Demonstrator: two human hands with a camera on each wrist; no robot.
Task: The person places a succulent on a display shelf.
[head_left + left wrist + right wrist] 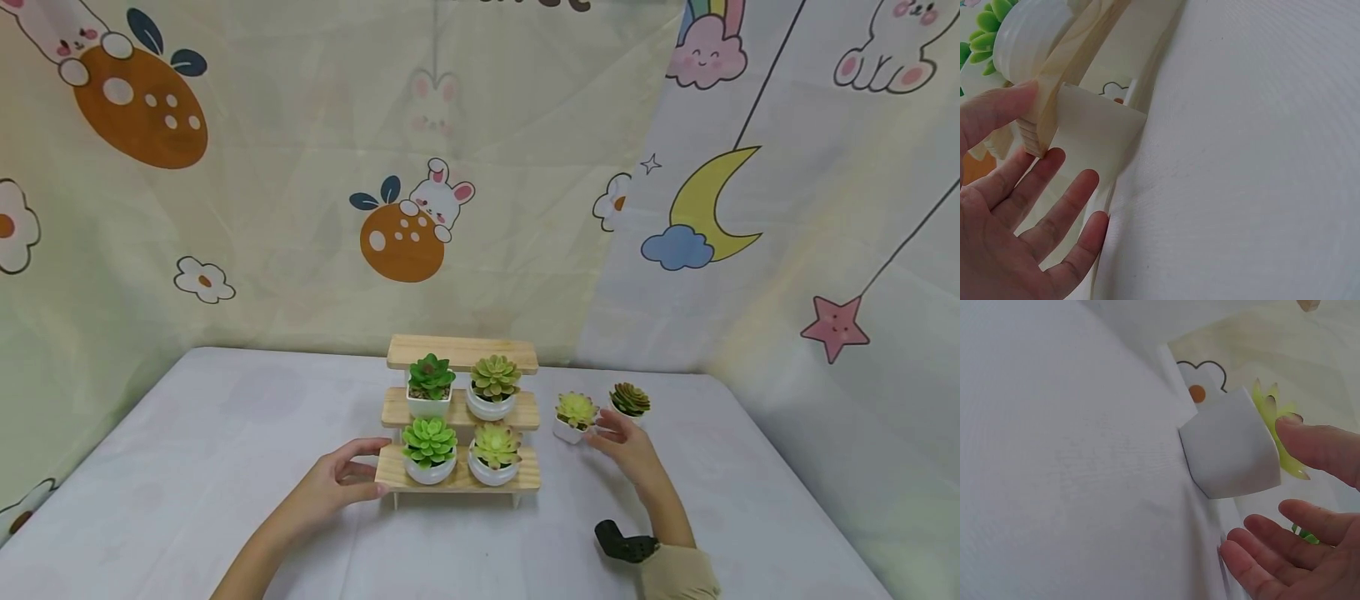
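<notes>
My left hand [336, 483] holds the left end of the lowest board of a three-tier wooden stand [461, 352]. In the left wrist view the thumb lies on the board [1054, 94] and the index finger touches its underside edge; the other fingers are spread. My right hand [626, 448] is beside a yellow-green succulent [576, 408] in a square white pot [1229, 450]. Its thumb is at the leaves and its fingers are apart, not closed round the pot. A darker succulent [630, 398] stands just behind this hand, its pot partly hidden.
On the middle board stand a dark green succulent [431, 377] and a pale green one [494, 378]. The lowest board bears a bright green succulent [430, 442] and a yellow-green, pink-tipped one [497, 447]. The white-covered table [225, 433] meets a printed cloth backdrop [300, 208].
</notes>
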